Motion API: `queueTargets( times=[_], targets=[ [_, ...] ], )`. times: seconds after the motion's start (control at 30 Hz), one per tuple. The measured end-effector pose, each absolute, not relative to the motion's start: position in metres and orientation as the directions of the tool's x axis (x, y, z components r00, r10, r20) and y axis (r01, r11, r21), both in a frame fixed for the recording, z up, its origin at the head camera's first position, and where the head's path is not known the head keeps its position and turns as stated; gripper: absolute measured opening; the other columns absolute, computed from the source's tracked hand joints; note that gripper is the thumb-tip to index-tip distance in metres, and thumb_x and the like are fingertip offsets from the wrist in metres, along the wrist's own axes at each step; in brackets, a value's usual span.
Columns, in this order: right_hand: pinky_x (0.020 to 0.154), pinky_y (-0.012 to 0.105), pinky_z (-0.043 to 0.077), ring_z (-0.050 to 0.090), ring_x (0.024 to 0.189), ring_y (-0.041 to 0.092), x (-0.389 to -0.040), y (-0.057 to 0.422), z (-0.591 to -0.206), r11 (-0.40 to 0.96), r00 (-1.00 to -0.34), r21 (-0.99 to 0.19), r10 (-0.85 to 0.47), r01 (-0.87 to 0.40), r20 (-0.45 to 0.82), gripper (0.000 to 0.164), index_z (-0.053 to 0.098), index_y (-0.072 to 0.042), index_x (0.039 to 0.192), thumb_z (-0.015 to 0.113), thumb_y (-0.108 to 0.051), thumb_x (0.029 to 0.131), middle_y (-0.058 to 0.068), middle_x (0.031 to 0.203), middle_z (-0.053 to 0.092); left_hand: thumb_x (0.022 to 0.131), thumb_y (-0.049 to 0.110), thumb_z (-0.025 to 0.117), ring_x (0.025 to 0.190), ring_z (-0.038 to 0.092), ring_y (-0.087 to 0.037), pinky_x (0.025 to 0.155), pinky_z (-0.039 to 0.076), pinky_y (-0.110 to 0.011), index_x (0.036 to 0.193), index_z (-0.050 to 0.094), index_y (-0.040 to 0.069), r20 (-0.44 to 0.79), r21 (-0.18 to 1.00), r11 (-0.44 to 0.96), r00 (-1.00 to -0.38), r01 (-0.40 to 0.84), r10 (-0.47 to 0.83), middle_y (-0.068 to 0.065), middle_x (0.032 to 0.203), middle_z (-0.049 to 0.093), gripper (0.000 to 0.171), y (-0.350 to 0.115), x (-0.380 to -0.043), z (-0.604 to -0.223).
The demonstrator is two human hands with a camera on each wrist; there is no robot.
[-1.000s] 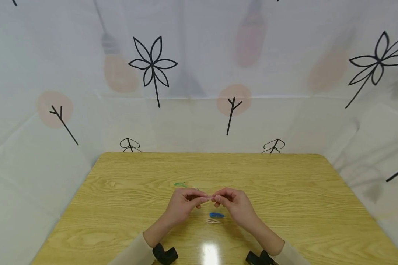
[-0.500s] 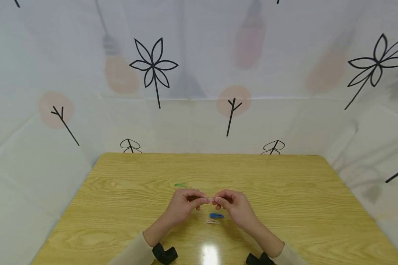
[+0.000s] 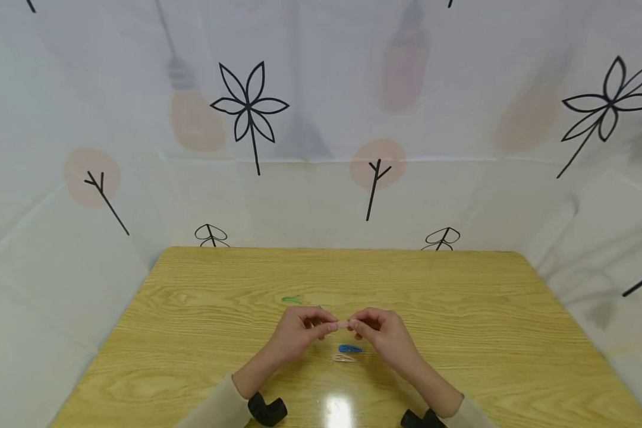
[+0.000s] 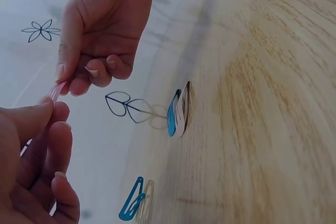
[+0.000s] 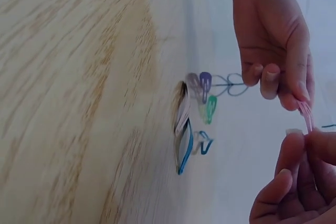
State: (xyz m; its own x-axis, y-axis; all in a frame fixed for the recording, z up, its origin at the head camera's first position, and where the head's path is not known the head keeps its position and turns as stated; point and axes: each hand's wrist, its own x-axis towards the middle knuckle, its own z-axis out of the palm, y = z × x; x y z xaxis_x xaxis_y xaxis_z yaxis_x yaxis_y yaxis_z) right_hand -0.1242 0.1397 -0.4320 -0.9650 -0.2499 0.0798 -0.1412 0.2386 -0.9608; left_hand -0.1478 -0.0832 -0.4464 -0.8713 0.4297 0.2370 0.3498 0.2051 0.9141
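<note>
Fingers of the left hand point(image 3: 294, 333) and right hand point(image 3: 389, 337) pinch opposite ends of a pink clip point(image 3: 343, 324). A blue clip point(image 3: 350, 349) lies beside a beige clip point(image 3: 343, 358) on the table point(image 3: 460, 315).

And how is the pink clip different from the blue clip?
The pink clip is pale, the blue clip vivid. The left hand and right hand pinch the pink clip above the table; the blue clip lies on it. The pink clip is partly covered; the blue clip isn't. Both look small.
</note>
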Motion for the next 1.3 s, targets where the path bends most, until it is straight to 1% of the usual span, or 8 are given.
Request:
queueTargets(
  times=[0.1,0.3,0.47,0.63,0.77,0.9,1.1,1.3],
  targets=[
    [0.068,0.037,0.055,0.065,0.079,0.032,-0.125,0.142,-0.434,0.274,-0.964,-0.95,-0.255,-0.152,0.081,0.01,0.073,-0.004,0.097,0.069,-0.013,0.095,0.017,0.09,0.069,0.092,0.027,0.073,0.065,0.064,-0.025,0.055,0.049,-0.027,0.095,0.078,0.019,0.229,0.912,0.219,-0.872,0.348,0.432,0.001,0.083,0.072,0.009,-0.082,-0.148,-0.448],
    [0.06,0.025,0.047,0.059,0.071,0.019,-0.128,0.147,-0.438,0.376,-0.962,-0.909,-0.26,-0.179,0.082,0.004,0.074,-0.008,0.093,0.074,-0.012,0.091,0.005,0.085,0.07,0.091,0.024,0.075,0.062,0.061,-0.018,0.055,0.048,-0.026,0.093,0.078,0.018,0.232,0.902,0.238,-0.869,0.361,0.438,0.006,0.082,0.071,0.007,-0.077,-0.148,-0.454],
    [0.058,0.024,0.045,0.056,0.07,0.015,-0.129,0.151,-0.442,0.437,-0.959,-0.879,-0.274,-0.19,0.071,0.005,0.074,-0.007,0.092,0.076,-0.01,0.088,-0.001,0.083,0.069,0.092,0.025,0.074,0.068,0.059,-0.009,0.061,0.049,-0.026,0.092,0.078,0.02,0.193,0.894,0.289,-0.876,0.343,0.442,0.01,0.084,0.07,0.006,-0.072,-0.148,-0.46],
    [0.058,0.025,0.045,0.055,0.07,0.013,-0.13,0.156,-0.447,0.467,-0.953,-0.865,-0.298,-0.185,0.043,0.006,0.074,-0.008,0.09,0.076,-0.013,0.089,-0.002,0.084,0.068,0.093,0.023,0.074,0.074,0.06,-0.008,0.066,0.05,-0.027,0.091,0.077,0.022,0.136,0.889,0.336,-0.88,0.311,0.455,0.013,0.086,0.068,0.004,-0.069,-0.147,-0.466],
    [0.059,0.025,0.045,0.054,0.072,0.014,-0.13,0.158,-0.448,0.47,-0.949,-0.868,-0.314,-0.161,0.006,0.004,0.074,-0.007,0.092,0.074,-0.01,0.09,-0.001,0.087,0.068,0.092,0.016,0.073,0.071,0.058,-0.007,0.064,0.049,-0.025,0.089,0.077,0.02,0.138,0.879,0.347,-0.87,0.328,0.473,0.012,0.082,0.067,0.006,-0.067,-0.148,-0.47],
    [0.062,0.025,0.046,0.055,0.076,0.015,-0.13,0.159,-0.45,0.486,-0.942,-0.858,-0.336,-0.167,-0.007,0.004,0.074,-0.007,0.093,0.071,-0.006,0.092,0.0,0.089,0.069,0.091,0.013,0.073,0.067,0.057,-0.005,0.061,0.048,-0.024,0.088,0.076,0.02,0.137,0.857,0.376,-0.86,0.352,0.492,0.011,0.078,0.065,0.008,-0.067,-0.148,-0.473],
    [0.068,0.025,0.048,0.058,0.081,0.014,-0.131,0.159,-0.454,0.521,-0.937,-0.837,-0.349,-0.169,-0.028,0.006,0.074,-0.009,0.092,0.069,-0.006,0.093,-0.002,0.09,0.069,0.092,0.018,0.074,0.066,0.057,-0.003,0.061,0.047,-0.023,0.088,0.076,0.024,0.098,0.827,0.442,-0.862,0.349,0.497,0.014,0.077,0.063,0.007,-0.065,-0.15,-0.476],
    [0.069,0.026,0.048,0.058,0.081,0.015,-0.131,0.159,-0.455,0.535,-0.937,-0.827,-0.347,-0.175,-0.026,0.004,0.074,-0.007,0.09,0.071,-0.008,0.093,-0.002,0.088,0.068,0.093,0.02,0.073,0.068,0.057,-0.001,0.064,0.048,-0.022,0.088,0.075,0.024,0.077,0.789,0.497,-0.86,0.362,0.505,0.017,0.077,0.063,0.006,-0.062,-0.155,-0.477]
  ],
)
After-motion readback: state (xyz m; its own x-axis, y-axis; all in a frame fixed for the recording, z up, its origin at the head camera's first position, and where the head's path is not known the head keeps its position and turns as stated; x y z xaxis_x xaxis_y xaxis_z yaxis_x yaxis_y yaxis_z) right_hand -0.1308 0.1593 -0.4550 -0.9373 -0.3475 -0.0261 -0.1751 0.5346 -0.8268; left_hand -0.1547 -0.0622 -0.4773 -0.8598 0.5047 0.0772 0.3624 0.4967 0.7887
